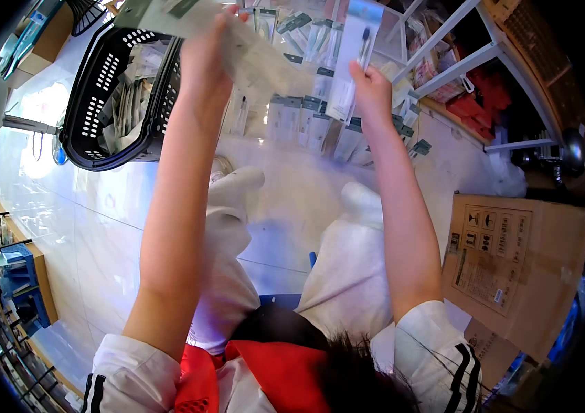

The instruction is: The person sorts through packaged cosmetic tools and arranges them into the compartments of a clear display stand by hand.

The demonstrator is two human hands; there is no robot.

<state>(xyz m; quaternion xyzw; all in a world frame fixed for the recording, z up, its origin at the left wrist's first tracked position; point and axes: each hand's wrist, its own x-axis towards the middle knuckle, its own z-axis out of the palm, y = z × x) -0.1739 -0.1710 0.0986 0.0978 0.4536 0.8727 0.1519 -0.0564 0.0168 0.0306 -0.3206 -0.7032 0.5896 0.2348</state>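
My left hand is raised beside the black basket, its fingers closed on pale flat plastic packets, blurred by motion, so what is inside them cannot be made out. Between the thumb and fingers of my right hand is a long blue-and-white package; a slim dark-tipped brush or pen shows through its front. Beneath and beyond both hands, several similar clear packets with grey-green tops lie spread over the floor. The perforated black basket contains a stack of packets.
A large cardboard box stands at the right. Behind it rises a white metal rack with red bags. Shelving with a blue bin runs along the left. My knees are close below my hands.
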